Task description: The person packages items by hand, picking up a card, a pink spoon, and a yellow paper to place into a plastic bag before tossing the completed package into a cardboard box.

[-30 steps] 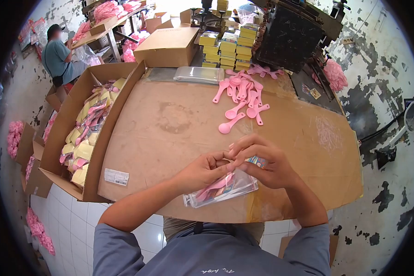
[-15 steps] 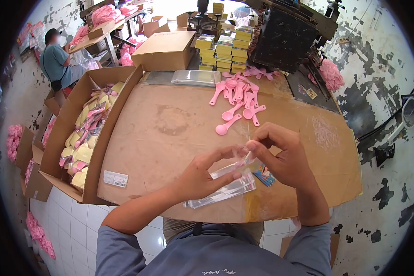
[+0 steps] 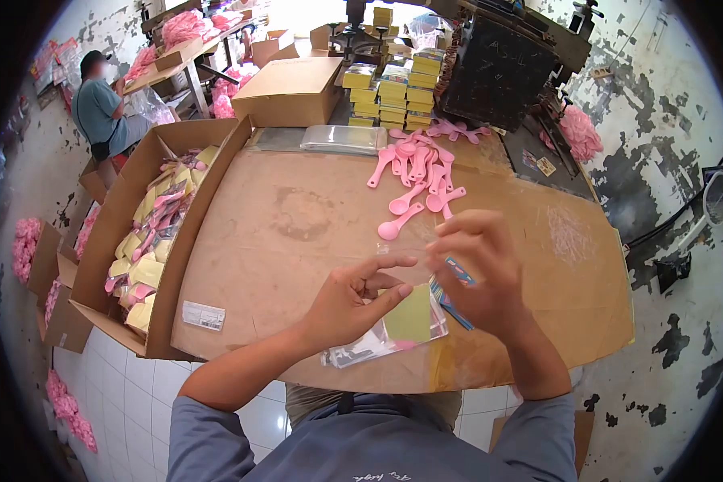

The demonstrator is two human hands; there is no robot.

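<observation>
Main item: a square, pale yellow-green card (image 3: 409,317), blank on the face that showed, with a bit of pink at its lower edge. It lay over clear plastic bags (image 3: 361,351), which were glossy and wrinkled, near the front edge of the brown, cardboard-topped counter (image 3: 257,273). Whether the card sat inside a bag of its own could not be told.

Left grip (image 3: 353,297): thumb and forefinger stood apart with a visible gap, the other fingers curled; nothing was seen held. The card lay just beyond the thumb, its upper left part next to the thumb tip; contact could not be made out.

Right grip (image 3: 482,269): raised, fingers bent, blurred. How far it was open, or whether it had hold of anything, could not be told. The card lay below and to the left of it. Blue printed cards (image 3: 458,271) showed partly beneath this grip, just to the right of the yellow-green card.

Surroundings: glossy pink spoons (image 3: 413,157) lay in a loose heap beyond both grips, the closest one apart from the card. An open cardboard box (image 3: 196,233) on the left held many yellow and pink packs.
</observation>
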